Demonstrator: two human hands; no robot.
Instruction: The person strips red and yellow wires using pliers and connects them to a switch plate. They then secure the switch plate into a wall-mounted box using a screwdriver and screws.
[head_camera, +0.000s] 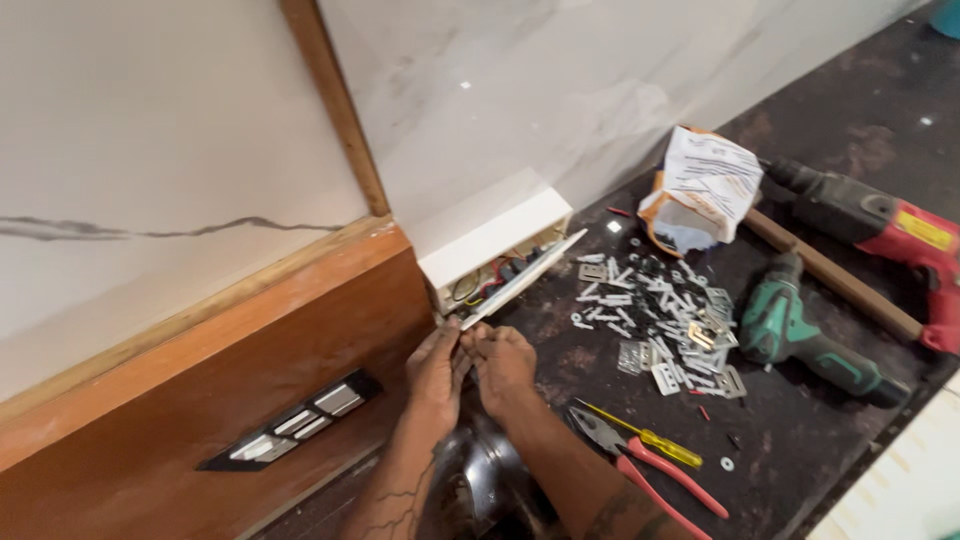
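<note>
Both the left hand (436, 368) and right hand (503, 366) pinch the near end of the white plastic cover plate (520, 279), hanging off the open white wall box (492, 243) against the marble wall. Judged risk: fingers brushing exposed wires, or the plate snapping

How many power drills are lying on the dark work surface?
2: a green drill right of the scattered screws and plates, and a red drill behind it at the right edge, partly cut off.
</note>
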